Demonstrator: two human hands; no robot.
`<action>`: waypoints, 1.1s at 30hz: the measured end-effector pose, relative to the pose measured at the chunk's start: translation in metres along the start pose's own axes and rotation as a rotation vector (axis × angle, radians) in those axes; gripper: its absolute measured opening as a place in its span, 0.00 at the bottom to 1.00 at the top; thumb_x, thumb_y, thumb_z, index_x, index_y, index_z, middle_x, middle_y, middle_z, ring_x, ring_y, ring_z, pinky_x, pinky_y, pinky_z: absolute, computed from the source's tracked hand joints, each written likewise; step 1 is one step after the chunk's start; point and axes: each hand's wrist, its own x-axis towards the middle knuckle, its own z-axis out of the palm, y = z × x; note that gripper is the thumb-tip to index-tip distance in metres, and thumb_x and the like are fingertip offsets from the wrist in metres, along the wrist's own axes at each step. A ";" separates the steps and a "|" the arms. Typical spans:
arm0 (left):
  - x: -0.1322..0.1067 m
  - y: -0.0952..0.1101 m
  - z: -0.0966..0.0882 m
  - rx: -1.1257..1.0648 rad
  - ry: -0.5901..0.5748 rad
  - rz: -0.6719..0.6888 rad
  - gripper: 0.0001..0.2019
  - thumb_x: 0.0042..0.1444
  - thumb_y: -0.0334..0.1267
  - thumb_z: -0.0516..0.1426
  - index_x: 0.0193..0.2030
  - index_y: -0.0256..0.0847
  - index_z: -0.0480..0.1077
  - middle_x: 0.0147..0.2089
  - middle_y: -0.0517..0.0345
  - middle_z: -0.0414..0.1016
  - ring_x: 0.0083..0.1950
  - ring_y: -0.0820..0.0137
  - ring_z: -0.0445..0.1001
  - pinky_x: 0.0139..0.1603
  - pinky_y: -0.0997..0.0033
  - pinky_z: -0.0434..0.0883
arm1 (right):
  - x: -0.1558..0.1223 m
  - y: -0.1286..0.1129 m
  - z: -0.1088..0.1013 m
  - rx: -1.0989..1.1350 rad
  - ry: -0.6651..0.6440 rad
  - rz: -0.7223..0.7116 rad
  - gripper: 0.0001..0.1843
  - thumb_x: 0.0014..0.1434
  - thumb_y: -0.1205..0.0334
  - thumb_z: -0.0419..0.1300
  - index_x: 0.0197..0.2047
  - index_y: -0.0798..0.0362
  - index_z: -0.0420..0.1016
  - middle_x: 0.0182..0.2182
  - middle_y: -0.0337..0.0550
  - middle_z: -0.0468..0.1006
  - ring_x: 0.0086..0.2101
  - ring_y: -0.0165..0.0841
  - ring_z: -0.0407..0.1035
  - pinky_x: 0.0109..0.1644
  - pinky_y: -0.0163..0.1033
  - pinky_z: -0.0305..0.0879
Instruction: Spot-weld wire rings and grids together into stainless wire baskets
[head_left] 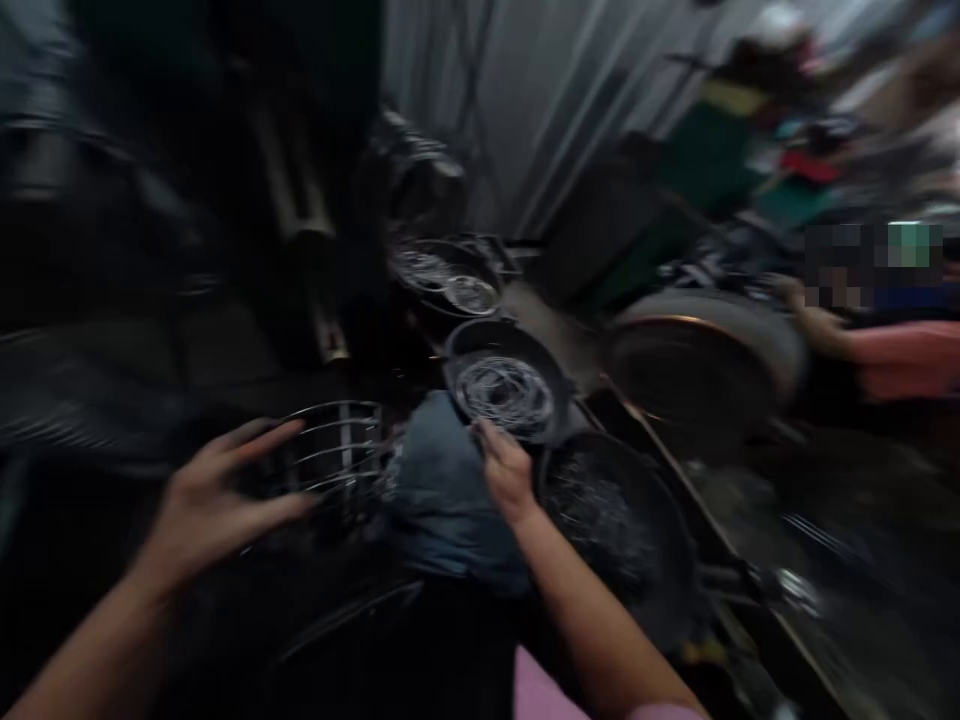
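Note:
The picture is smeared by motion. My left hand [214, 495] reaches forward with its fingers spread, touching or just short of a wire cage-like part [334, 450]; I cannot tell whether it grips it. My right hand [506, 470] is closed at the near rim of a dark round pan [457, 375] that holds thin silvery wire rings [506, 395]. It seems to pinch something small that I cannot make out. A blue-grey cloth-covered shape [442, 500] lies between my two hands.
More dark pans stand around: one with rings [450, 280] farther back, another [622, 520] near my right forearm. A large metal drum [697, 350] sits to the right. A person in a pink sleeve [892, 360] works at the far right. Dark machinery fills the left.

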 end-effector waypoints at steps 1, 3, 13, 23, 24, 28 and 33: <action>-0.001 0.002 -0.004 -0.027 -0.022 0.017 0.37 0.34 0.55 0.67 0.55 0.50 0.73 0.63 0.54 0.68 0.60 0.55 0.70 0.64 0.55 0.65 | 0.001 -0.001 0.003 0.001 -0.023 0.001 0.19 0.60 0.58 0.54 0.50 0.50 0.79 0.47 0.45 0.79 0.51 0.38 0.71 0.63 0.45 0.60; 0.003 0.006 -0.003 -0.056 0.003 0.025 0.35 0.34 0.50 0.69 0.54 0.48 0.74 0.62 0.51 0.68 0.61 0.56 0.69 0.65 0.55 0.64 | 0.004 0.001 0.010 -0.009 -0.064 0.017 0.21 0.58 0.53 0.55 0.49 0.52 0.80 0.46 0.49 0.79 0.52 0.42 0.69 0.64 0.47 0.58; 0.013 -0.001 0.018 0.072 0.043 0.046 0.36 0.32 0.42 0.71 0.54 0.50 0.74 0.60 0.50 0.70 0.60 0.54 0.68 0.62 0.48 0.64 | 0.011 -0.091 0.009 -0.052 -0.529 -0.327 0.23 0.50 0.49 0.68 0.48 0.49 0.80 0.38 0.46 0.80 0.39 0.41 0.74 0.44 0.42 0.71; 0.005 0.012 0.031 0.297 -0.155 0.073 0.39 0.36 0.50 0.67 0.60 0.55 0.68 0.63 0.51 0.67 0.62 0.48 0.63 0.60 0.41 0.58 | 0.038 -0.129 0.079 0.009 -1.204 -0.176 0.12 0.58 0.58 0.60 0.30 0.55 0.81 0.27 0.40 0.79 0.29 0.32 0.71 0.33 0.33 0.65; 0.003 0.010 0.035 0.302 -0.202 0.059 0.40 0.37 0.50 0.67 0.61 0.54 0.66 0.63 0.50 0.67 0.62 0.48 0.62 0.60 0.40 0.57 | 0.037 -0.122 0.084 -0.062 -1.182 -0.187 0.12 0.58 0.60 0.60 0.29 0.55 0.81 0.27 0.40 0.79 0.29 0.33 0.71 0.34 0.34 0.65; -0.004 0.004 0.049 0.315 -0.206 0.012 0.43 0.39 0.52 0.65 0.65 0.51 0.61 0.67 0.49 0.62 0.65 0.47 0.58 0.63 0.36 0.53 | 0.029 -0.105 0.086 -0.324 -0.990 -0.398 0.10 0.58 0.64 0.59 0.38 0.51 0.83 0.36 0.43 0.82 0.39 0.38 0.75 0.45 0.38 0.68; -0.011 0.006 0.057 0.312 -0.111 -0.059 0.41 0.39 0.54 0.65 0.64 0.52 0.63 0.66 0.49 0.63 0.66 0.47 0.57 0.61 0.34 0.54 | 0.017 -0.104 0.077 -0.545 -1.008 -0.536 0.23 0.56 0.69 0.59 0.55 0.51 0.76 0.48 0.47 0.79 0.47 0.42 0.74 0.51 0.41 0.68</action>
